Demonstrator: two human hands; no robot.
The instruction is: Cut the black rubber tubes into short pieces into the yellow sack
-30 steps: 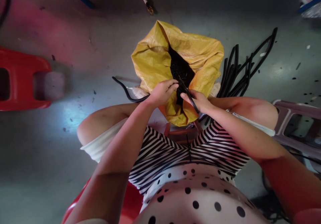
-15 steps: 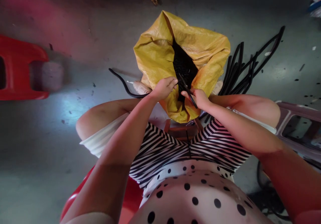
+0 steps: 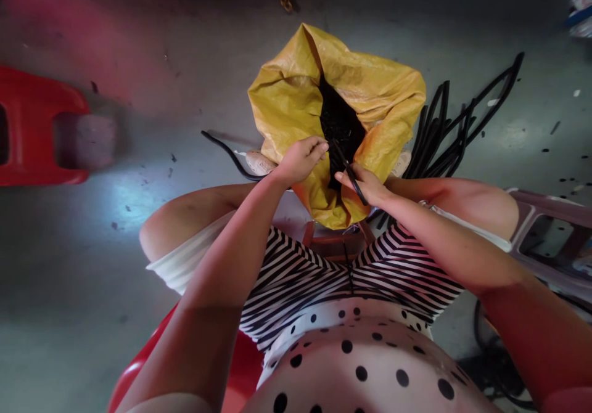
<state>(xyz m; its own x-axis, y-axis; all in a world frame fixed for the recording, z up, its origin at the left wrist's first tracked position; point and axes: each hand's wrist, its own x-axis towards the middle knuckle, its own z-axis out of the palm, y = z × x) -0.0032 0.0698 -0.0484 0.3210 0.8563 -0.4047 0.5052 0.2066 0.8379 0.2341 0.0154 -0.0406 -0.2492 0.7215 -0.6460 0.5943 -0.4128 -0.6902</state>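
Observation:
A yellow woven sack (image 3: pixel 287 108) stands between my knees with its mouth rolled outward and black cut pieces (image 3: pixel 341 120) inside. My left hand (image 3: pixel 301 159) is closed in a pinch over the sack's near left rim. A long black strip (image 3: pixel 226 150) runs in from the left under that wrist; its end at my fingertips is mostly hidden. Dark scissors (image 3: pixel 345 161) are gripped by my right hand (image 3: pixel 365 185) over the near right rim. Their blades point up and left, close to my left fingertips; the handle loops lie partly behind my fingers.
Several long black strips (image 3: pixel 439 135) lie in a bundle right of the sack. A red plastic stool (image 3: pixel 34 126) is at the far left, and a greyish stool (image 3: pixel 527 216) at the right. Small black scraps dot the floor.
The scissors in my right hand have shifted slightly, their handle a little lower and to the right. My left hand stays almost in place with the strip. The whole view shifts slightly.

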